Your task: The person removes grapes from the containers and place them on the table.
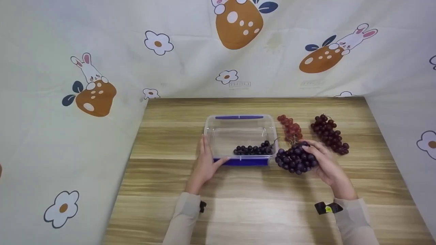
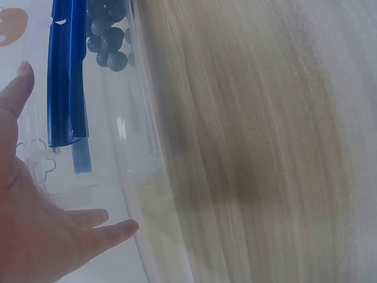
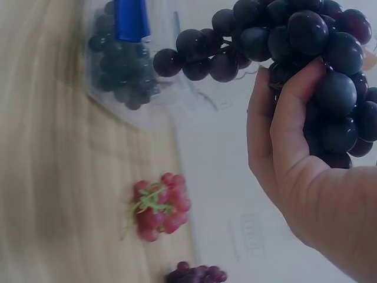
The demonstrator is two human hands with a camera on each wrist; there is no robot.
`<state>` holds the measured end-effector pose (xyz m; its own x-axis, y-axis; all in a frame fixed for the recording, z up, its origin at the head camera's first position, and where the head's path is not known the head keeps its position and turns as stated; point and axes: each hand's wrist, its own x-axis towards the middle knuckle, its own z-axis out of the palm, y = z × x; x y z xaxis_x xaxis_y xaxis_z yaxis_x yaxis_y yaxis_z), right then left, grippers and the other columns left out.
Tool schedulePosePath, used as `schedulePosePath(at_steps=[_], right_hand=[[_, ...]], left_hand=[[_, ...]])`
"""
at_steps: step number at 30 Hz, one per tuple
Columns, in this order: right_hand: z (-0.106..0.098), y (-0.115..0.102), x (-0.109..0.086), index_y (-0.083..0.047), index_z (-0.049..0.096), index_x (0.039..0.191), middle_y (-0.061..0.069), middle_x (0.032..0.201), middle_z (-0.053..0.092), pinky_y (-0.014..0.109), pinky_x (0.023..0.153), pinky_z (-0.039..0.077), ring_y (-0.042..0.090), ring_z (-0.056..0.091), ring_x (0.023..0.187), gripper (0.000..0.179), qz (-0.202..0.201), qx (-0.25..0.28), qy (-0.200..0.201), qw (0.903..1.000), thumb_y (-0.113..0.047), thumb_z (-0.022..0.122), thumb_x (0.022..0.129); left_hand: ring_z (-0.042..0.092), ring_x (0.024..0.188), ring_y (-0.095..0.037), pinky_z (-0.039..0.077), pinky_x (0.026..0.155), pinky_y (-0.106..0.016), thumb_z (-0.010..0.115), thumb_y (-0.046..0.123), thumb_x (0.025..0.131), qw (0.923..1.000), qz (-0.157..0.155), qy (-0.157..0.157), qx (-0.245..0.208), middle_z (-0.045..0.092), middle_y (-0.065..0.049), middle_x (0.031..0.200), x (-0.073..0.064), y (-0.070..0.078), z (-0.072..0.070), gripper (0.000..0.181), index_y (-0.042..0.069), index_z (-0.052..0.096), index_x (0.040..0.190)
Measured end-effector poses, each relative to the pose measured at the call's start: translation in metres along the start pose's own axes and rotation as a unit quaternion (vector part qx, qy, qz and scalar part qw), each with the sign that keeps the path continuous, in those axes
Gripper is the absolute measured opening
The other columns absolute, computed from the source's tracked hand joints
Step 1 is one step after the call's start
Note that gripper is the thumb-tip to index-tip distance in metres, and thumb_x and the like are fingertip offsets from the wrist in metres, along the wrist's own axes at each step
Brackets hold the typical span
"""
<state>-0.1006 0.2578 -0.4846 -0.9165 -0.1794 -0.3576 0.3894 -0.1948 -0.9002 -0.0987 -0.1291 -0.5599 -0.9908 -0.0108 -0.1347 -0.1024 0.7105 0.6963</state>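
My right hand (image 1: 325, 165) grips a bunch of dark purple grapes (image 1: 295, 159), raised above the table just right of the clear plastic container (image 1: 212, 136). In the right wrist view, thumb and fingers curl round the held bunch (image 3: 337, 94), and part of it trails toward the container. Another dark bunch (image 1: 252, 150) lies inside the container along its near right side. My left hand (image 1: 205, 163) rests against the container's near left corner, thumb by the blue latch (image 1: 243, 162) and fingers straight along the left wall. The left wrist view shows that hand (image 2: 35, 218) with its fingers spread.
A small bunch of red grapes (image 1: 291, 128) lies right of the container. Farther right is a dark red bunch (image 1: 328, 134). The wooden table (image 1: 163, 204) meets patterned cloth walls (image 1: 190, 61) at the back and sides. A second blue latch (image 1: 239, 117) runs along the container's far rim.
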Motion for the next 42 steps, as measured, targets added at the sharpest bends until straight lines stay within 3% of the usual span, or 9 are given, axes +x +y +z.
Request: schedulePosePath(at_steps=[6, 9, 11, 14, 18, 25, 34, 39, 42], right_hand=[[-0.015, 0.024, -0.003, -0.036, 0.071, 0.111, -0.002, 0.116, 0.067, 0.031, 0.084, 0.065, 0.016, 0.073, 0.100, 0.031, 0.030, 0.008, 0.019, 0.9993, -0.015, 0.049, 0.108], [-0.019, 0.037, -0.003, -0.034, 0.069, 0.112, -0.004, 0.115, 0.068, 0.028, 0.084, 0.063, 0.014, 0.072, 0.099, 0.028, 0.036, 0.013, 0.028, 0.9988, -0.014, 0.049, 0.108], [-0.021, 0.045, -0.002, -0.032, 0.068, 0.114, -0.005, 0.115, 0.068, 0.027, 0.083, 0.063, 0.013, 0.071, 0.099, 0.026, 0.041, 0.015, 0.030, 0.9986, -0.014, 0.049, 0.109], [-0.023, 0.055, 0.000, -0.032, 0.068, 0.115, -0.007, 0.115, 0.067, 0.026, 0.079, 0.061, 0.012, 0.070, 0.097, 0.026, 0.049, 0.014, 0.033, 0.9981, -0.015, 0.049, 0.109], [-0.025, 0.063, 0.003, -0.033, 0.067, 0.116, -0.008, 0.116, 0.064, 0.026, 0.078, 0.060, 0.010, 0.068, 0.097, 0.023, 0.058, 0.006, 0.037, 0.9976, -0.018, 0.051, 0.109], [-0.025, 0.070, 0.004, -0.018, 0.056, 0.141, 0.007, 0.132, 0.049, 0.023, 0.075, 0.054, 0.012, 0.056, 0.100, 0.034, 0.058, -0.096, 0.060, 0.9919, -0.018, 0.059, 0.107], [-0.030, 0.082, 0.002, 0.002, 0.031, 0.161, 0.030, 0.152, 0.040, 0.026, 0.096, 0.049, 0.030, 0.052, 0.128, 0.063, 0.033, -0.244, 0.052, 0.9678, -0.016, 0.060, 0.107], [-0.032, 0.082, 0.000, 0.003, 0.023, 0.164, 0.035, 0.163, 0.026, 0.047, 0.111, 0.040, 0.046, 0.034, 0.146, 0.071, 0.021, -0.279, 0.064, 0.9579, -0.017, 0.062, 0.107], [-0.034, 0.081, -0.001, 0.002, 0.017, 0.165, 0.037, 0.165, 0.020, 0.057, 0.115, 0.038, 0.049, 0.029, 0.149, 0.077, 0.018, -0.288, 0.065, 0.9553, -0.017, 0.063, 0.106]], left_hand=[[0.056, 0.128, -0.051, 0.058, 0.064, -0.041, 0.074, 0.059, 0.093, 1.0000, 0.003, -0.001, 0.001, -0.012, -0.018, 0.176, 0.001, 0.000, 0.000, 0.124, 0.008, -0.009, 0.169], [0.052, 0.134, -0.052, 0.060, 0.070, -0.045, 0.075, 0.056, 0.093, 1.0000, 0.006, 0.000, 0.001, -0.012, -0.019, 0.176, 0.000, 0.000, 0.000, 0.123, 0.007, -0.009, 0.169], [0.048, 0.139, -0.053, 0.061, 0.086, -0.052, 0.075, 0.057, 0.093, 1.0000, 0.006, 0.000, -0.003, -0.011, -0.019, 0.176, 0.000, -0.001, -0.001, 0.124, 0.007, -0.009, 0.169], [0.040, 0.146, -0.053, 0.050, 0.110, -0.059, 0.075, 0.057, 0.093, 0.9999, 0.008, -0.001, -0.012, -0.011, -0.019, 0.176, 0.000, -0.001, -0.001, 0.124, 0.008, -0.009, 0.169], [0.036, 0.149, -0.052, 0.037, 0.121, -0.060, 0.075, 0.058, 0.092, 0.9998, 0.008, -0.003, -0.019, -0.012, -0.019, 0.176, 0.000, -0.001, -0.001, 0.125, 0.008, -0.010, 0.169], [0.041, 0.146, -0.053, 0.042, 0.118, -0.060, 0.074, 0.061, 0.091, 0.9999, 0.009, -0.001, -0.013, -0.013, -0.018, 0.176, 0.000, -0.001, 0.000, 0.126, 0.007, -0.009, 0.169], [0.040, 0.147, -0.052, 0.047, 0.113, -0.060, 0.074, 0.062, 0.091, 1.0000, 0.008, 0.003, -0.005, -0.011, -0.019, 0.176, 0.000, -0.001, 0.000, 0.126, 0.006, -0.008, 0.169], [0.030, 0.153, -0.050, 0.037, 0.122, -0.060, 0.075, 0.062, 0.090, 0.9999, 0.011, 0.005, -0.011, -0.011, -0.020, 0.176, 0.000, -0.001, 0.000, 0.127, 0.005, -0.007, 0.169], [0.024, 0.156, -0.049, 0.040, 0.120, -0.060, 0.074, 0.062, 0.091, 0.9999, 0.016, 0.005, -0.006, -0.010, -0.022, 0.175, -0.001, -0.001, 0.000, 0.126, 0.003, -0.008, 0.168]])
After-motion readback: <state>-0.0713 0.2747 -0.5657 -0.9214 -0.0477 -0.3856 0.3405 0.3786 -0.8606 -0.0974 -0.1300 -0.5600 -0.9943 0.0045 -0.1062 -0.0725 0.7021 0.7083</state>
